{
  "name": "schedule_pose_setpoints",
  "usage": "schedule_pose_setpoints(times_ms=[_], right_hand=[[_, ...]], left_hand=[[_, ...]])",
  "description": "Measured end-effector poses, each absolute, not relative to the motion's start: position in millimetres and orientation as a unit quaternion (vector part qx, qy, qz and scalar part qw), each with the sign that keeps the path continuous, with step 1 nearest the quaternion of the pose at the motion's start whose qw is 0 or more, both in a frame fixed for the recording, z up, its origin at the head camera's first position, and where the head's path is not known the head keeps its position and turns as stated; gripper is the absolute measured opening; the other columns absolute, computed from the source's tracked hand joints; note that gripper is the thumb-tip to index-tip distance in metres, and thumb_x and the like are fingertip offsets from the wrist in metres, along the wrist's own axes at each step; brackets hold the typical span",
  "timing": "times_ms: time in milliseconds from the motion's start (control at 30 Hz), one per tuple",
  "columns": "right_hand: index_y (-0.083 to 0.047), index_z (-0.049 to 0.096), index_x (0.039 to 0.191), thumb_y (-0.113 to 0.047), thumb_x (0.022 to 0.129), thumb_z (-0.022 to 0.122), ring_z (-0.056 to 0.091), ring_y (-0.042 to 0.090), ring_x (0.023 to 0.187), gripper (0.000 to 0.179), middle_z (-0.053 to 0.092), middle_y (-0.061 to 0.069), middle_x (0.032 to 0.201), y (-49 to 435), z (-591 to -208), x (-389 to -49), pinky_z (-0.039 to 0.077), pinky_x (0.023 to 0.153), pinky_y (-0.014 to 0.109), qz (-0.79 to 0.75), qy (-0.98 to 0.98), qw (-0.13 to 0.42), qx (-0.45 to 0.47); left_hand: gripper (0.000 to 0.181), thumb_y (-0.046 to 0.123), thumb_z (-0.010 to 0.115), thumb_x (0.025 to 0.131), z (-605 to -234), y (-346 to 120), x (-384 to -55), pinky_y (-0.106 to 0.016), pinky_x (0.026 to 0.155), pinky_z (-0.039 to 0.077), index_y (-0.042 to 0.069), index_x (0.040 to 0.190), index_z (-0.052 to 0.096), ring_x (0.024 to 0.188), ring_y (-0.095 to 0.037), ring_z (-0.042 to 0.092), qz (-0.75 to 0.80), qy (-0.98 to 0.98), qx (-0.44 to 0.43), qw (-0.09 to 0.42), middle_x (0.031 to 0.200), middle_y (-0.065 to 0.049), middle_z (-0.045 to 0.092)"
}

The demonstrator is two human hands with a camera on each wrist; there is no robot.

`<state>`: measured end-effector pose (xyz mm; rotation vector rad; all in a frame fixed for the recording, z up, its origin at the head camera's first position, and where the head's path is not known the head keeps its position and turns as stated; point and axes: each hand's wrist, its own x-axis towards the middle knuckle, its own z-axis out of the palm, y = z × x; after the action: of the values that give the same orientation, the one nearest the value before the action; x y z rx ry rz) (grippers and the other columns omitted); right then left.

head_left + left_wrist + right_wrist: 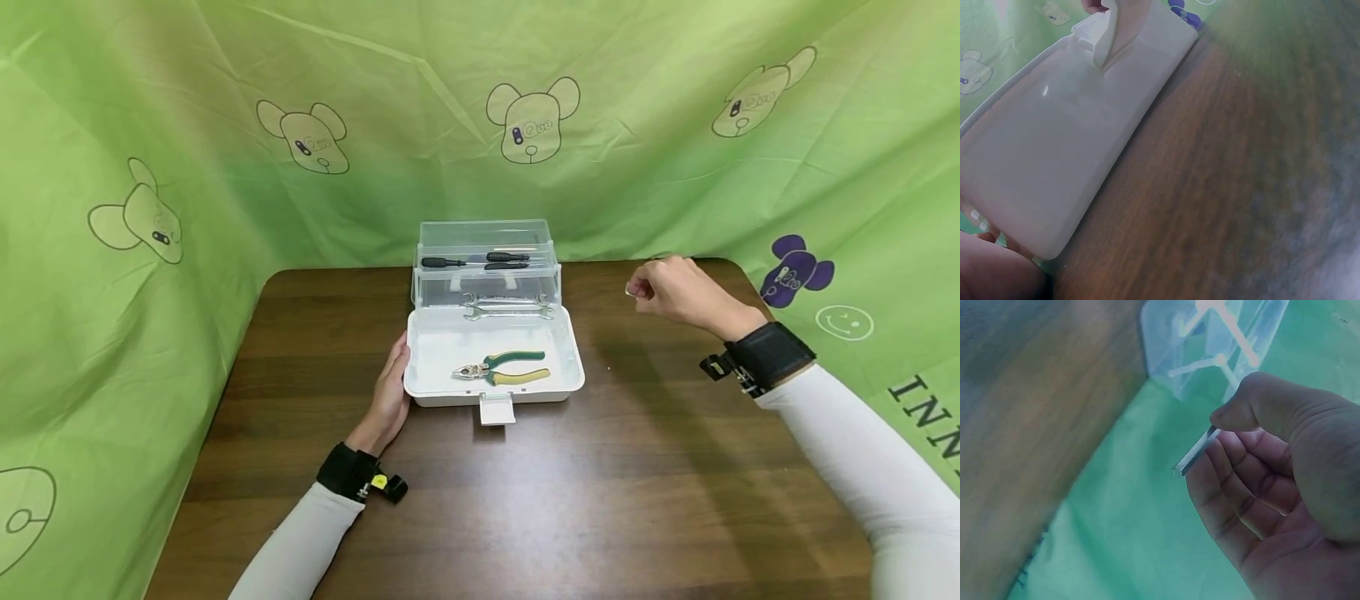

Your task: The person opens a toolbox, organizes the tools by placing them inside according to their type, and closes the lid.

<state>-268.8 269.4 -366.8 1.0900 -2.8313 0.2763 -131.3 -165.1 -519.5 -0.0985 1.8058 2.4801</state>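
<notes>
A white toolbox [442,333] stands on the table with its clear lid and trays folded back. Green-and-yellow pliers [517,377] lie in its base. My left hand [390,387] rests against the box's left wall, fingers laid along it; the left wrist view shows only part of this hand [994,265] by the box's end. Off to the right of the box, my right hand [678,292] is raised over the table's far part. Between thumb and fingers it pinches a short metal rod [1194,453], whose far end is hidden in the hand.
Two wrenches [510,313] lie in the lower tray and black-handled screwdrivers [442,262] in the upper one. The latch flap [497,410] hangs out at the box's front. Green cloth [420,125] with printed bear heads surrounds the brown table [600,500].
</notes>
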Motion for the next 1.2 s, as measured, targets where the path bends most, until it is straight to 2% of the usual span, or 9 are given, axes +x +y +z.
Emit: schedule_pose_setpoints(times_ms=[233,567,733,867,1100,1200], right_hand=[[-0.012,0.072,0.079,0.005,0.077,0.073,0.055,0.011,0.066,0.017,0.064,-0.003,0.073,256,-351,-277,0.049,0.062,0.037,0.089,-0.923,0.054,0.370],[-0.008,0.076,0.082,0.006,0.077,0.071,0.061,0.015,0.069,0.016,0.068,0.000,0.074,231,-322,-294,0.053,0.066,0.042,0.100,-0.913,0.075,0.389],[-0.005,0.078,0.087,0.005,0.079,0.070,0.066,0.018,0.073,0.015,0.073,0.005,0.079,217,-311,-306,0.055,0.068,0.043,0.104,-0.913,0.076,0.388],[-0.004,0.078,0.089,0.005,0.080,0.068,0.068,0.020,0.076,0.017,0.074,0.005,0.081,205,-304,-314,0.056,0.071,0.044,0.098,-0.915,0.074,0.385],[-0.006,0.074,0.084,0.005,0.079,0.063,0.062,0.020,0.074,0.016,0.070,0.005,0.079,186,-299,-322,0.052,0.071,0.042,0.098,-0.913,0.065,0.390],[-0.005,0.076,0.087,0.004,0.080,0.064,0.065,0.020,0.077,0.017,0.073,0.006,0.082,178,-298,-327,0.054,0.073,0.043,0.104,-0.913,0.062,0.390]], left_hand=[[0.057,0.029,0.024,0.118,-519,-164,-132,-0.042,0.131,0.011,0.011,0.171,0.013,0.161,-0.018,0.012,0.808,0.586,-0.039,0.037,0.177,-0.005,0.014],[0.057,0.029,0.024,0.118,-519,-164,-134,-0.042,0.131,0.012,0.011,0.171,0.013,0.161,-0.018,0.012,0.811,0.583,-0.038,0.033,0.177,-0.005,0.015],[0.056,0.028,0.024,0.118,-519,-164,-132,-0.042,0.130,0.012,0.011,0.171,0.014,0.160,-0.018,0.014,0.813,0.580,-0.042,0.034,0.177,-0.005,0.015],[0.056,0.028,0.025,0.118,-519,-164,-131,-0.042,0.131,0.012,0.011,0.171,0.013,0.161,-0.018,0.013,0.814,0.579,-0.043,0.035,0.177,-0.005,0.015],[0.057,0.029,0.025,0.118,-519,-164,-131,-0.042,0.131,0.011,0.011,0.171,0.013,0.161,-0.018,0.012,0.813,0.579,-0.043,0.038,0.177,-0.005,0.014],[0.057,0.029,0.025,0.118,-518,-164,-131,-0.042,0.131,0.011,0.011,0.171,0.012,0.161,-0.019,0.012,0.812,0.581,-0.043,0.038,0.177,-0.005,0.013]])
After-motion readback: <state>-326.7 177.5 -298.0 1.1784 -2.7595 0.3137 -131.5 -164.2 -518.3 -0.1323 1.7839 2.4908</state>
